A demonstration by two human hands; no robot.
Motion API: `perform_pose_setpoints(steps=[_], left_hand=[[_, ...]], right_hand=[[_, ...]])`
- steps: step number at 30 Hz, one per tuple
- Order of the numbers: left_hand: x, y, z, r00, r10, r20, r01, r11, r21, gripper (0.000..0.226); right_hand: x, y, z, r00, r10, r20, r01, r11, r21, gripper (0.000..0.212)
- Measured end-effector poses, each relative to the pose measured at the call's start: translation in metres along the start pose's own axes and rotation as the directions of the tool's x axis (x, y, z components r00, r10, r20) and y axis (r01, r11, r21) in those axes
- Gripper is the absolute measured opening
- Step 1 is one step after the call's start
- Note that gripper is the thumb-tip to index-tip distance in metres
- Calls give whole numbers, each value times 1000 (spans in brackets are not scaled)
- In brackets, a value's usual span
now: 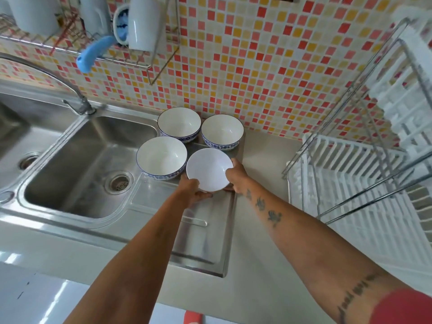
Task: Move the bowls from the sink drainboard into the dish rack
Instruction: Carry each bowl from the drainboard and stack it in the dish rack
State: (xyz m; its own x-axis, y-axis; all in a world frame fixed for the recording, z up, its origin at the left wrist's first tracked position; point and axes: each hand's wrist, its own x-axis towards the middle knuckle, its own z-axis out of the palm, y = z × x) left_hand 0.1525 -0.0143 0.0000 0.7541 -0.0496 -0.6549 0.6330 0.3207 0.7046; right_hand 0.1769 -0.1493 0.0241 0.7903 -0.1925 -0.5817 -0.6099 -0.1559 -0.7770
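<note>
Head view is showing both hands closing on one plain bowl (209,169) at the near right of the drainboard (205,230): the left hand (195,189) is cupping its near-left rim, the right hand (236,175) is gripping its right side. Three patterned bowls (161,156) are sitting just behind it. The rack (350,183) is standing well to the right, on the right hand's side, so the carry is likely heading rightward.
</note>
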Motion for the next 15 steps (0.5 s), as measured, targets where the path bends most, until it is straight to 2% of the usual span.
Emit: perform_pose_setpoints(steps=[3,6,9,12,15], left_hand=[[-4,-2,-1,1000,10,-2,-10,999,42,68],[-25,2,6,999,24,45,-25,999,35,65],[-50,16,15,991,107,81,-109,994,19,58],[-81,39,27,967,224,120,-209,970,-125,25],[-122,75,54,918,376,127,-342,912,-226,50]], right_hand=[[-6,2,-4,1000,11,17,-12,999,32,43],[-11,5,-7,999,-32,-36,32,999,18,42],[-26,-12,-13,979,-174,-107,176,984,6,48],[-61,-51,-27,922,-359,-141,363,932,1,56],[-113,-98,-48,821,-547,-162,561,827,48,61]])
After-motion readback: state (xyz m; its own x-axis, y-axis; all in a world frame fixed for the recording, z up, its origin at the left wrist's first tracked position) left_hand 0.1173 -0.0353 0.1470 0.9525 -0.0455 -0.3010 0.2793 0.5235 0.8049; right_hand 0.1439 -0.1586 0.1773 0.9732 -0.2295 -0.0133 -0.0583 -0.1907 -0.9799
